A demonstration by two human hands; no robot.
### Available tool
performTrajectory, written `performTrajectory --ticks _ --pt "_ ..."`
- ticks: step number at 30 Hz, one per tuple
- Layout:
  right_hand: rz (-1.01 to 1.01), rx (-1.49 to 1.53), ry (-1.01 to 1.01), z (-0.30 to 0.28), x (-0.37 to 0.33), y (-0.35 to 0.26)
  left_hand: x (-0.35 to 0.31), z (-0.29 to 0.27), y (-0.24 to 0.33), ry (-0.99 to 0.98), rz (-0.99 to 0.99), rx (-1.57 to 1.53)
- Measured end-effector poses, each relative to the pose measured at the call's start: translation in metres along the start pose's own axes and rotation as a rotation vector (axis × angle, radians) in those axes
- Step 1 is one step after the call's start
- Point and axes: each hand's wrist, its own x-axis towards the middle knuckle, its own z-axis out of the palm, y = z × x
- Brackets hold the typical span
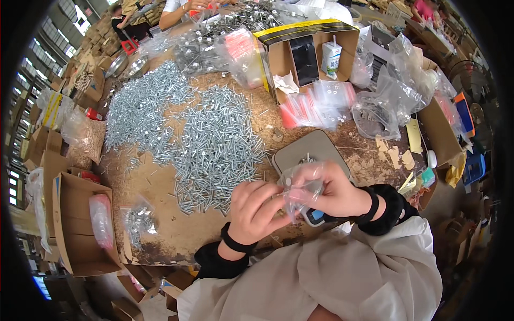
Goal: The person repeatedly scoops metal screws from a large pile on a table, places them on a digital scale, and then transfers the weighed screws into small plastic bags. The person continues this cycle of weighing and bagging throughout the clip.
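Note:
Between my two hands is a small clear zip bag, pinched near its edges. My left hand is closed on its left side, fingers curled. My right hand grips the right side between thumb and fingers. Just beyond and below the bag lies a flat digital scale, its display end partly covered by my right hand. A few metal pieces sit on the scale's plate, half hidden by the bag. To the left of my left hand spreads a pile of silver screws; a second pile lies farther left.
Flat zip bags with red edges lie beyond the scale, before an open cardboard box holding a drink carton. A filled bag of hardware lies front left beside a carton. Another person's hand shows across the table.

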Motion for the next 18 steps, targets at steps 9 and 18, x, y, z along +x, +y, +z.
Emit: performTrajectory --ticks 9,18 --pt "0.177 0.571 0.099 0.018 -0.025 0.026 0.003 -0.001 0.012 0.07 -0.011 0.033" --pt "-0.219 0.017 0.171 0.026 -0.037 0.023 -0.002 -0.002 0.005 0.142 -0.154 -0.249"
